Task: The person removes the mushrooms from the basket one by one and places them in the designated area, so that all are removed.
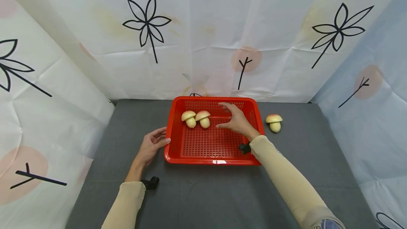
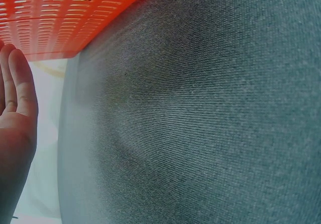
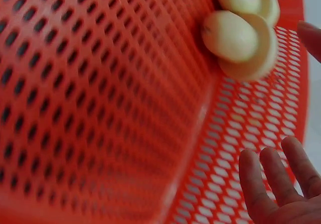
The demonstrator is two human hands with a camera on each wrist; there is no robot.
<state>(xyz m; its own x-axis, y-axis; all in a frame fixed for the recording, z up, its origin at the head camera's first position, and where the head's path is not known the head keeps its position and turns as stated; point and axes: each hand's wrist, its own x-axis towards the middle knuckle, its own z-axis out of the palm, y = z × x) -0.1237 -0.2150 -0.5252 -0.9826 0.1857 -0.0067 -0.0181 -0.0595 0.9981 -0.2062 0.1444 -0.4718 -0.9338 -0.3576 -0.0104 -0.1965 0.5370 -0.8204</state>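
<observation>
Hovering over the right half of the red basket (image 1: 203,147) at the centre of the head view, the right hand (image 1: 236,119) keeps its grip spread wide, thumb well apart from the fingers, with nothing between them. Inside the basket, toward its upper left, two mushrooms (image 1: 189,118) with pinkish-yellow caps and pale stems lie just beside each other; a third mushroom (image 1: 274,123) lies on the grey desk (image 1: 203,197), right of the basket. At the left of centre, the left hand (image 1: 152,146) has a loose grip, its thumb touching the basket's left rim and its fingers fairly straight beside the outer wall. A black wrist camera (image 1: 151,183) sits at each wrist, by the cream sleeves (image 1: 283,176). Near the bottom right, a blue patch (image 1: 329,224) carries white marks too small to read. Black leaf and twig drawings mark the pale cloth (image 1: 206,34) across the top.
</observation>
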